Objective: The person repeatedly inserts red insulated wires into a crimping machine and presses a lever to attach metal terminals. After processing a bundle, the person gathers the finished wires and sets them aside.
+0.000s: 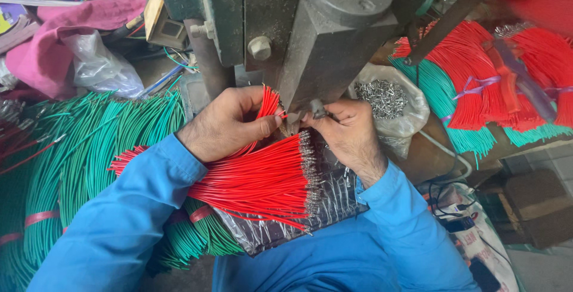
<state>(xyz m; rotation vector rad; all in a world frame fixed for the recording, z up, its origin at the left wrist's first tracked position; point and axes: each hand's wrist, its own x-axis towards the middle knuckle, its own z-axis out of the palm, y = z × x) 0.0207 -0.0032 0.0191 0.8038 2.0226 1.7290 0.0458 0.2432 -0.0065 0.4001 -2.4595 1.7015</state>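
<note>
Blue sleeves [128, 220] reach forward from the bottom of the view. Between them a fan of red wires [256, 181] with metal terminals lies on crinkled foil [334, 193]. Left hand [224, 125] has its grip closed on a small bunch of red wires [270, 102], thumb pressed to fingers. Right hand [349, 134] pinches something small just under the grey press head [334, 41]; what it is cannot be made out. Green wires [89, 149] lie at left, a bag of terminals [385, 98] at right.
</note>
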